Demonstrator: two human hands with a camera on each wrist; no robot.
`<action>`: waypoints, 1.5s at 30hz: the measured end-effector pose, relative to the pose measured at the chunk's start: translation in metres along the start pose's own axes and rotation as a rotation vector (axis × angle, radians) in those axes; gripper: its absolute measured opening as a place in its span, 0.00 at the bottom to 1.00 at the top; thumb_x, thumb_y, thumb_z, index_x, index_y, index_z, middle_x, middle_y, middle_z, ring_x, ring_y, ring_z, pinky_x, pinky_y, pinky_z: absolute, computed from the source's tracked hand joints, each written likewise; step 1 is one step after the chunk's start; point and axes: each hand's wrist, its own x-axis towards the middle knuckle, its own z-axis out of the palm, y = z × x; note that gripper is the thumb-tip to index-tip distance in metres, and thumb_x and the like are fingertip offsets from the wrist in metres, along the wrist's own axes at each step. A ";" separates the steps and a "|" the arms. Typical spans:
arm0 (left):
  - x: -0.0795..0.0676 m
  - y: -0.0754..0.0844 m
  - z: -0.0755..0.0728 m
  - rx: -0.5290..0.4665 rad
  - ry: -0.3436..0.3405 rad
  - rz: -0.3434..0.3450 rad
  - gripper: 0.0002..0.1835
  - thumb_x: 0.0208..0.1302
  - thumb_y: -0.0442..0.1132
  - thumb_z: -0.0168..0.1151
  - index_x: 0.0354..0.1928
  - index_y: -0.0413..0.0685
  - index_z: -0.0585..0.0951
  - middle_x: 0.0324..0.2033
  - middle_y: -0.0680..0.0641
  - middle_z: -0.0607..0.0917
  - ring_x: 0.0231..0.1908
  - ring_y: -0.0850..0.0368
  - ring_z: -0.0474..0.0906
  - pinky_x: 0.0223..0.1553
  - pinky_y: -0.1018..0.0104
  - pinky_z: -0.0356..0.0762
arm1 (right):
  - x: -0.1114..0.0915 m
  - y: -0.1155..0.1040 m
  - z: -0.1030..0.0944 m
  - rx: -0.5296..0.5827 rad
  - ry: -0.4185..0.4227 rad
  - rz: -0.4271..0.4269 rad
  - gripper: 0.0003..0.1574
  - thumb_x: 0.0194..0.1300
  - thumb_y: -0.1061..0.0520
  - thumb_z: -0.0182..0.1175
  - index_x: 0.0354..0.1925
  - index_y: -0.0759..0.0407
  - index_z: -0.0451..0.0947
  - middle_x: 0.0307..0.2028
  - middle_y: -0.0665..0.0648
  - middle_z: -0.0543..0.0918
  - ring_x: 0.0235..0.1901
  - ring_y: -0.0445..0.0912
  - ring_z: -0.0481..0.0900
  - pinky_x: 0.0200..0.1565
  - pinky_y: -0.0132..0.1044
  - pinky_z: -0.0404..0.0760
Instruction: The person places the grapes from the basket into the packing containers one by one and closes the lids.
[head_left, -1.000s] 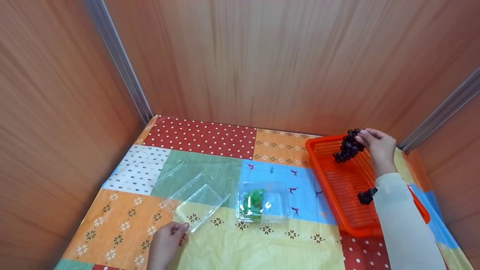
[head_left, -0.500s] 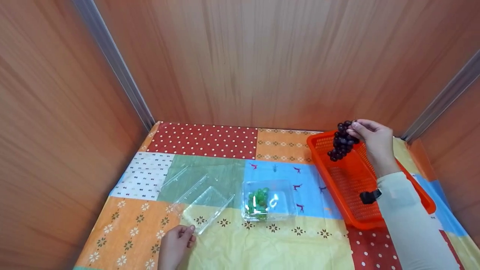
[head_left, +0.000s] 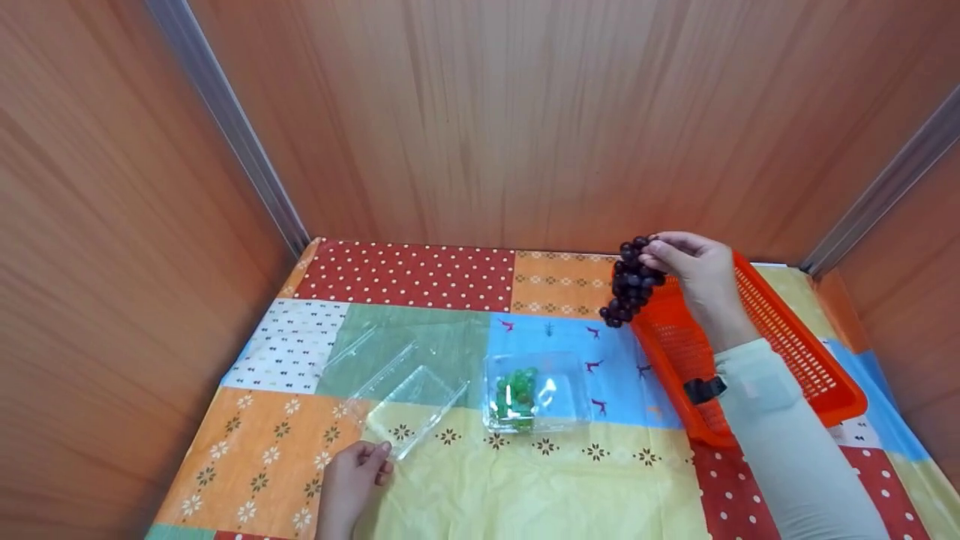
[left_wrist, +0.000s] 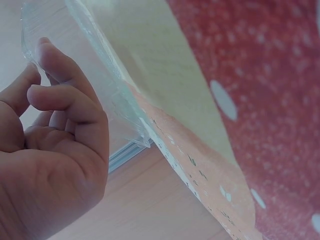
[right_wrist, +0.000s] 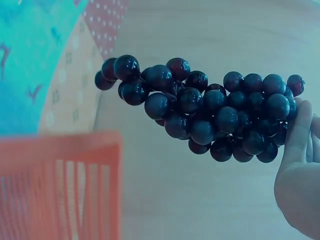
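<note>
A bunch of dark purple grapes [head_left: 632, 285] hangs from my right hand [head_left: 697, 281], pinched at its upper end between thumb and fingers. It dangles above the far left corner of the orange basket [head_left: 795, 337]; the right wrist view shows the whole bunch [right_wrist: 215, 110]. My left hand [head_left: 352, 480] pinches the near corner of a clear plastic lid [head_left: 411, 401]. The left wrist view shows thumb and fingertip on the lid's edge [left_wrist: 110, 95]. Between the hands stands a clear plastic box [head_left: 566, 394] with a bunch of green grapes [head_left: 516, 397] in its left half.
A patchwork tablecloth [head_left: 585, 495] covers the table. Wood-grain panels [head_left: 480, 127] rise at the back and on both sides. My right forearm [head_left: 787, 442] reaches across the basket, with a small black camera [head_left: 705, 388] at the wrist.
My right hand has carried the dark grapes leftward from over the basket's inside to its far left corner. My left hand keeps its pinch on the lid. The head view has shifted slightly.
</note>
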 end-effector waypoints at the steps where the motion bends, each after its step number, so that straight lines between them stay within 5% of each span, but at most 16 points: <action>1: 0.000 0.000 0.000 -0.002 0.002 0.004 0.13 0.66 0.45 0.58 0.33 0.40 0.79 0.24 0.47 0.83 0.25 0.56 0.78 0.29 0.63 0.77 | 0.000 0.002 0.005 -0.006 -0.013 -0.003 0.26 0.56 0.56 0.67 0.50 0.69 0.77 0.40 0.62 0.83 0.40 0.50 0.85 0.47 0.35 0.77; 8: 0.000 0.000 -0.002 -0.001 0.000 0.002 0.14 0.66 0.46 0.57 0.34 0.40 0.79 0.24 0.47 0.83 0.25 0.56 0.79 0.30 0.63 0.77 | -0.003 0.019 0.048 -0.015 -0.135 -0.046 0.24 0.58 0.56 0.66 0.49 0.71 0.77 0.40 0.65 0.83 0.39 0.52 0.85 0.48 0.38 0.78; 19: 0.001 0.004 -0.004 -0.009 -0.023 -0.046 0.14 0.68 0.47 0.55 0.36 0.41 0.79 0.27 0.47 0.82 0.27 0.56 0.78 0.31 0.64 0.75 | -0.013 0.043 0.141 -0.031 -0.330 -0.070 0.18 0.59 0.55 0.65 0.45 0.66 0.81 0.40 0.65 0.82 0.37 0.52 0.84 0.49 0.41 0.79; 25: -0.001 0.003 -0.006 -0.019 -0.003 -0.035 0.13 0.67 0.45 0.56 0.36 0.41 0.80 0.26 0.47 0.82 0.27 0.55 0.78 0.30 0.66 0.75 | -0.020 0.067 0.190 -0.041 -0.414 -0.024 0.17 0.58 0.53 0.66 0.42 0.63 0.82 0.39 0.64 0.83 0.37 0.52 0.85 0.48 0.41 0.79; 32: -0.003 0.001 -0.002 -0.029 -0.009 -0.015 0.14 0.67 0.45 0.56 0.36 0.40 0.80 0.26 0.46 0.82 0.27 0.55 0.78 0.32 0.63 0.77 | -0.029 0.087 0.219 -0.061 -0.462 0.028 0.16 0.57 0.53 0.66 0.42 0.61 0.83 0.38 0.62 0.85 0.37 0.52 0.85 0.47 0.40 0.80; 38: -0.002 0.001 -0.001 -0.029 0.006 0.010 0.13 0.66 0.44 0.57 0.34 0.39 0.80 0.24 0.46 0.83 0.25 0.56 0.79 0.28 0.63 0.77 | -0.040 0.100 0.239 -0.041 -0.495 -0.013 0.12 0.58 0.56 0.65 0.40 0.62 0.84 0.36 0.61 0.85 0.35 0.51 0.85 0.42 0.42 0.82; 45: -0.002 0.001 -0.001 -0.030 -0.001 -0.004 0.12 0.66 0.44 0.57 0.34 0.40 0.79 0.25 0.47 0.83 0.25 0.56 0.79 0.29 0.63 0.77 | -0.058 0.128 0.257 -0.245 -0.518 -0.090 0.09 0.59 0.52 0.66 0.38 0.51 0.86 0.33 0.51 0.87 0.33 0.47 0.85 0.38 0.38 0.83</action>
